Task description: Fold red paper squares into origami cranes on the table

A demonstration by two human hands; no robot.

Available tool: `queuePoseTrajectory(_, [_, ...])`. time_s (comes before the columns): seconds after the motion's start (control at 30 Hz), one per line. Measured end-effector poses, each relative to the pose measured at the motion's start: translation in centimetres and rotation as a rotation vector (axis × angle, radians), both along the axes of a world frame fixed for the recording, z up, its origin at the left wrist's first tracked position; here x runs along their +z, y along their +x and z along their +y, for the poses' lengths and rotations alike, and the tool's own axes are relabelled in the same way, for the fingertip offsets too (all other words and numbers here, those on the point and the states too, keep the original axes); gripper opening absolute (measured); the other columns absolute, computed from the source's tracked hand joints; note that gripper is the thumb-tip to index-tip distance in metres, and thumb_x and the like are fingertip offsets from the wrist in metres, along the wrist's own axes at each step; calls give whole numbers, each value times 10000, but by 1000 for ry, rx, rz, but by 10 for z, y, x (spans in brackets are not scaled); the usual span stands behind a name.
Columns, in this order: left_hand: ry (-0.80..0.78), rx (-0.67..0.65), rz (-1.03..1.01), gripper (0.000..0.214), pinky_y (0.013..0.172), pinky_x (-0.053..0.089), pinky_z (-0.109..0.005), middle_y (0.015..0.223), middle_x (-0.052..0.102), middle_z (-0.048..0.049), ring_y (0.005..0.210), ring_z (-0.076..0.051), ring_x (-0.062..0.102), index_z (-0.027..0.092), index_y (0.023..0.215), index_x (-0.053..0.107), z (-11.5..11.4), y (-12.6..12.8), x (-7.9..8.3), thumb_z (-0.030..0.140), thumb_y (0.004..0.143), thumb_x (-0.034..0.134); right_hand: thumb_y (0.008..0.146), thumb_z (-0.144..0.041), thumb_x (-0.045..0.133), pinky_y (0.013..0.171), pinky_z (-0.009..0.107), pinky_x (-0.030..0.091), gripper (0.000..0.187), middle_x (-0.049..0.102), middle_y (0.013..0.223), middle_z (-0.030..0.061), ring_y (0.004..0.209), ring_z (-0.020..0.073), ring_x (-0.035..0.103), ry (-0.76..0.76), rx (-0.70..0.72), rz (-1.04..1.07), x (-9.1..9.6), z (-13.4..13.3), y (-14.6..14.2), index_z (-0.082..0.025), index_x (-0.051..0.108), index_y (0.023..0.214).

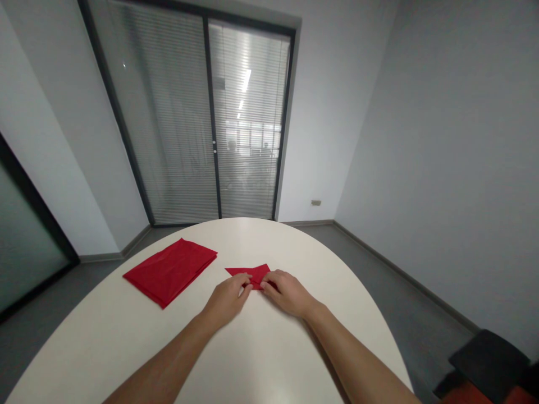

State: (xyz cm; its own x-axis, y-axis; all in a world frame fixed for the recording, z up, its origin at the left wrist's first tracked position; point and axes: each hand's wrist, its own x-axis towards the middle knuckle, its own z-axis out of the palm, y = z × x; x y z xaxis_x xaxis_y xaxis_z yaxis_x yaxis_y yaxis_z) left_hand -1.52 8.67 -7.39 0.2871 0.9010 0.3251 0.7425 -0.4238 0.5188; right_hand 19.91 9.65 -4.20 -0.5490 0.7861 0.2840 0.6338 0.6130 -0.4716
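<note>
A small piece of folded red paper (257, 273) lies on the white round table, with pointed corners sticking out at its left and top right. On its left side, my left hand (229, 293) pinches the near edge between thumb and fingers. My right hand (289, 290) grips the right side of the same paper, its fingers curled and thumb close to the left hand's fingertips. Both hands cover parts of the paper, so its full shape is hidden. To the left lies a larger stack of red sheets (170, 270), apart from both hands.
The round white table (252, 359) fills the lower view. Beyond it stands a glass partition with blinds (181, 123). At the lower right, next to the table, is a dark chair (488, 356) with some orange-red on it. Grey walls surround the room.
</note>
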Motion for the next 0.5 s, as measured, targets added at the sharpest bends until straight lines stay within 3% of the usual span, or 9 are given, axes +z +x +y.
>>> queuePoseTrajectory(0.13, [22, 26, 33, 215, 910, 494, -318, 1124, 732, -68, 1019, -209, 674, 203, 1092, 678, 2, -1, -3, 239, 961, 512, 925, -298, 572, 709, 269, 407, 158, 716, 916, 47, 801, 184, 616, -27, -52, 1, -4, 4, 3, -217, 700, 969])
queuePoseTrajectory(0.3, [13, 75, 50, 153, 881, 494, -308, 1053, 733, -50, 968, -202, 673, 206, 1017, 674, 2, -1, -3, 171, 905, 575, 898, -208, 556, 743, 277, 422, 198, 720, 959, 49, 850, 195, 635, -31, -109, 7, -8, 8, 5, -228, 687, 1044])
queuePoseTrajectory(0.5, [89, 92, 46, 258, 917, 499, -324, 1149, 688, -54, 1057, -204, 632, 214, 1137, 630, 1, 0, -2, 137, 898, 571, 879, -120, 536, 876, 305, 456, 305, 713, 1079, 62, 977, 204, 630, 12, -12, 49, -9, 7, 5, -220, 712, 1107])
